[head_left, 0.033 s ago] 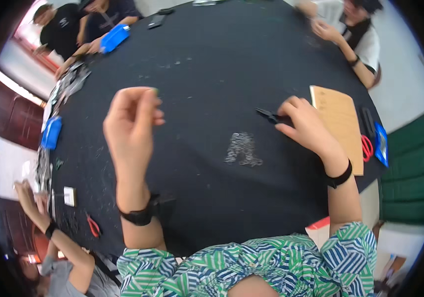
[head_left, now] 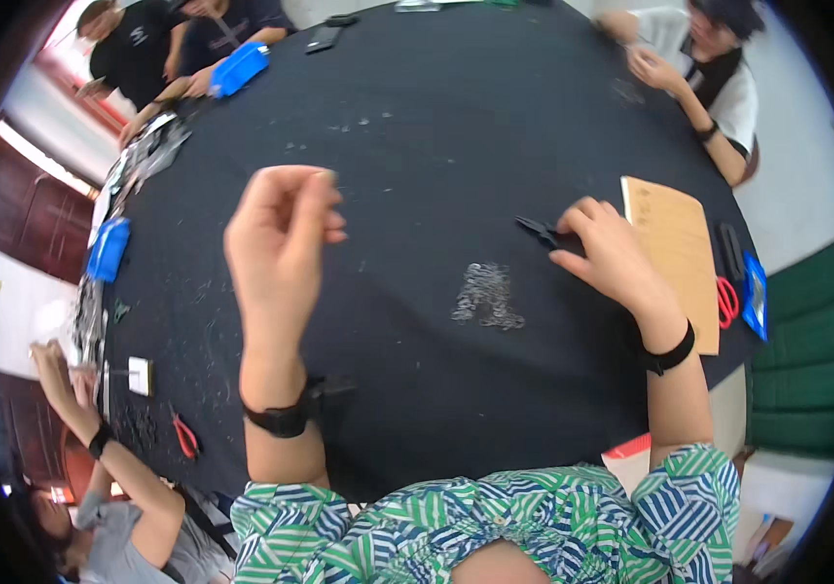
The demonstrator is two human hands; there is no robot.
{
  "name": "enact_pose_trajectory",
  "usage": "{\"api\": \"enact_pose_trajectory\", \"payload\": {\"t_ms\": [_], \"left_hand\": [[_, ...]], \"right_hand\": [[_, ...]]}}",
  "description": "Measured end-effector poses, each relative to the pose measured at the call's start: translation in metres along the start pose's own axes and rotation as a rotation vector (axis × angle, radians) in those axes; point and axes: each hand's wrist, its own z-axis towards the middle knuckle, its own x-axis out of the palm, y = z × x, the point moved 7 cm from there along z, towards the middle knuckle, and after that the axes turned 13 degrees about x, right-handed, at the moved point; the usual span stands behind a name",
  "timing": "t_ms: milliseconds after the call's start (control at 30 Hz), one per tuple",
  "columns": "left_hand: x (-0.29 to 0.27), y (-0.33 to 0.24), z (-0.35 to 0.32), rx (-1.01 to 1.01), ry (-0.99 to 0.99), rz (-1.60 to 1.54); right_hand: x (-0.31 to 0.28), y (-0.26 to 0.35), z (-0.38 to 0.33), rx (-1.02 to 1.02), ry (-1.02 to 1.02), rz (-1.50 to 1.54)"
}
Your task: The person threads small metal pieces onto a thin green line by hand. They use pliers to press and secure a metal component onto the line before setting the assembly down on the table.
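My left hand is raised above the black cloth with thumb and forefinger pinched together. Whatever may be between those fingertips is too small to make out. On the right, my right hand lies low on the cloth, its fingers bent round the handles of small dark pliers. The pliers' jaws point left and away from me; the handle ends are hidden under the hand. A loose pile of small silvery metal links lies between my hands, nearer the right one.
A brown cardboard-coloured pad lies right of my right hand, beside red-handled scissors and a blue packet. Red-handled pliers and a small white block are at the left. Other people sit round the black-covered table.
The whole view has shifted slightly, so most things on the table appear a little farther right. Both hands keep the same pose.
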Motion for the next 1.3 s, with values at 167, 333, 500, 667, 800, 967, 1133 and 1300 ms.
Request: {"api": "enact_pose_trajectory", "payload": {"t_ms": [167,333,500,667,800,967,1133,1300], "left_hand": [[0.013,0.011,-0.005,-0.042,0.057,-0.043],[0.024,0.011,-0.010,-0.048,0.095,-0.073],[0.044,0.003,-0.016,-0.037,0.207,-0.073],[0.055,-0.013,-0.020,0.071,0.243,0.011],[0.058,-0.016,-0.021,0.175,0.235,0.072],[0.059,-0.017,-0.024,0.221,0.282,0.138],[0.061,-0.018,-0.025,0.239,0.283,0.151],[0.060,-0.016,-0.024,0.264,0.273,0.155]], "right_hand": [[0.018,-0.007,0.002,0.117,0.107,-0.120],[0.003,0.014,0.013,0.112,0.183,0.056],[-0.046,0.071,0.003,-0.061,-0.011,0.533],[-0.052,0.079,-0.011,-0.120,-0.053,0.592],[-0.051,0.080,-0.016,-0.126,-0.110,0.590],[-0.048,0.082,-0.018,-0.133,-0.135,0.588],[-0.048,0.085,-0.018,-0.150,-0.148,0.583],[-0.045,0.085,-0.018,-0.142,-0.153,0.578]]}}
